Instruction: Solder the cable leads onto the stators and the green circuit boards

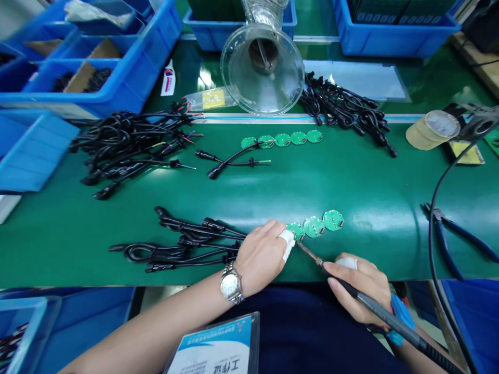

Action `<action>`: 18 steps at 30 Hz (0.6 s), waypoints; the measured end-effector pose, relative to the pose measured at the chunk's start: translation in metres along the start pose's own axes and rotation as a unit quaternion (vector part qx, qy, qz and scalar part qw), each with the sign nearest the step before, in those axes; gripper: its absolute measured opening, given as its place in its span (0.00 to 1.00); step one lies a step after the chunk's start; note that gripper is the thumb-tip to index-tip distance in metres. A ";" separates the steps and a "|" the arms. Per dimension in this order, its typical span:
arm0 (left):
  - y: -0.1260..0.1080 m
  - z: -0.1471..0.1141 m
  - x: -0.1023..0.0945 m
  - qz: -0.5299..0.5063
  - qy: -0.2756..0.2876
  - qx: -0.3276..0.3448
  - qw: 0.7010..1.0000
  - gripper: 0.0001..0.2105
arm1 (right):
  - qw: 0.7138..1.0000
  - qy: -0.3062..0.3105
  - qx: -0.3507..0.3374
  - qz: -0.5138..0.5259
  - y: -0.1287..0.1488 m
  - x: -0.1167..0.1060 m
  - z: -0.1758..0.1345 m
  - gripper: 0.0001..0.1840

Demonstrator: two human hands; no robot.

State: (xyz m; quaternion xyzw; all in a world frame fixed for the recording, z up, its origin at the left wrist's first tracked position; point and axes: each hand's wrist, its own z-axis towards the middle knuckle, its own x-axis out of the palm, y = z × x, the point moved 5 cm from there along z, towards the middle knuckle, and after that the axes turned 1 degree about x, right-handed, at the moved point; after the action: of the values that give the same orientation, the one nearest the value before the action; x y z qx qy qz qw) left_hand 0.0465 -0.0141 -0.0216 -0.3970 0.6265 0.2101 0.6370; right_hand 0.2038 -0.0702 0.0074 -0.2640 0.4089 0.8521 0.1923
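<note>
My right hand (364, 291) grips a soldering iron (376, 307) like a pen. The iron's metal tip points up and left, meeting the nearest of the green round circuit boards (314, 226), which lie in a short joined row. My left hand (263, 257) is curled closed at the left end of that row, covering part of it. A black cable (230, 232) runs into this hand from the left; the fingertips around it are hidden. More black cables (156, 254) lie left of the hand. White wraps cover a finger on each hand.
Behind are another row of green boards (283, 139), two crossed cables (230, 161) and cable heaps (128, 140). A clear funnel-shaped hood (263, 78) hangs over the back. Pliers (444, 223), a cream-coloured pot (432, 130) and the iron's cord (432, 218) are at right. Blue bins (136, 78) line the back left.
</note>
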 end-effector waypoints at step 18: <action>0.000 0.000 -0.001 0.015 -0.009 -0.003 1.000 0.09 | 1.000 -0.014 0.005 -0.021 -0.003 -0.023 0.001 0.16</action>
State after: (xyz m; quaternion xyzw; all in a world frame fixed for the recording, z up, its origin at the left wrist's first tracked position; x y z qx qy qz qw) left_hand 0.0464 -0.0140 -0.0203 -0.3874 0.6264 0.2248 0.6380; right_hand 0.2229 -0.0699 0.0199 -0.2595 0.4052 0.8493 0.2169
